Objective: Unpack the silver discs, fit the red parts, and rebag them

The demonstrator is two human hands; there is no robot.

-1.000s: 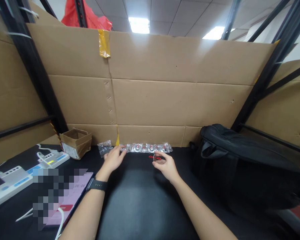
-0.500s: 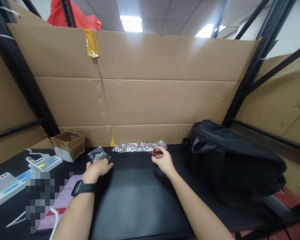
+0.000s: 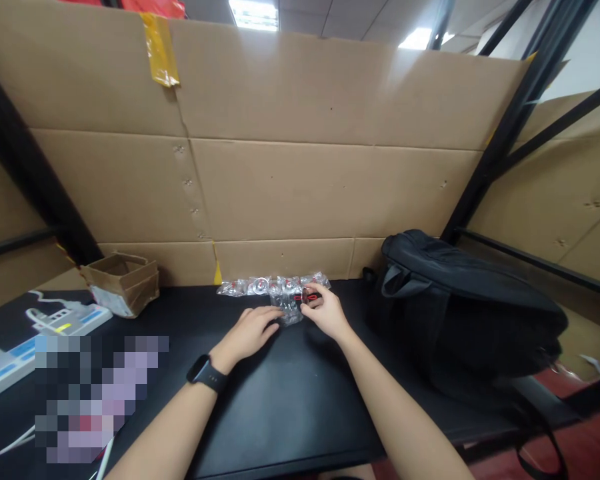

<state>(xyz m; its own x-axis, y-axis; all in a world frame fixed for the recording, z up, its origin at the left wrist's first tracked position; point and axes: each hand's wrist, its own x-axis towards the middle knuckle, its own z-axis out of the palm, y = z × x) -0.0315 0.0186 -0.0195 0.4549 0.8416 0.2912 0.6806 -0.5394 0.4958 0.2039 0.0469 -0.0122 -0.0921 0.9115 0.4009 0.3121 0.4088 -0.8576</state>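
Note:
My left hand (image 3: 253, 331), with a dark watch on its wrist, has its fingertips and thumb at the near left edge of a crumpled clear plastic bag (image 3: 291, 313). The bag's contents are too small to make out. My right hand (image 3: 329, 312) is curled, thumb and forefinger around a small thin item with red parts (image 3: 307, 298), partly hidden by the fingers. Just behind both hands, a row of small clear packets (image 3: 260, 287) with silvery rings and red bits inside lies along the cardboard wall.
A black bag (image 3: 460, 320) bulks up on the right of the black table (image 3: 280, 413). On the left are an open cardboard box (image 3: 125, 287) and a white power strip (image 3: 80, 320) with cables. Cardboard panels (image 3: 280, 193) wall off the back.
My left hand has moved right, carrying the plastic bag from near the cardboard box to in front of the packets. My right hand stays nearly in place with the red-parted item. The view has tilted down.

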